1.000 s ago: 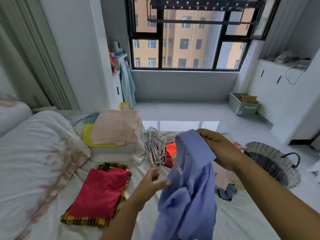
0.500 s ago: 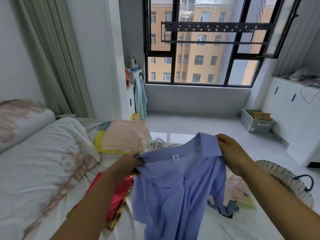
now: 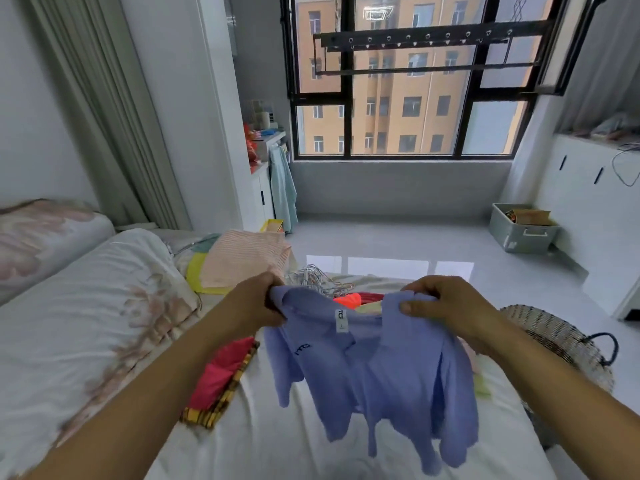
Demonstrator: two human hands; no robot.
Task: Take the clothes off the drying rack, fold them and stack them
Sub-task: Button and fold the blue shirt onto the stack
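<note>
Now the left hand and right hand each pinch a shoulder of the periwinkle-blue collared cotton shirt, collar stretched crosswise, body hanging lengthwise towards the white-sheeted bed.

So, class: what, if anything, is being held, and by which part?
A blue shirt, gripped at its top: the left hand holds one shoulder, the right hand the other. The rest hangs free.
</note>
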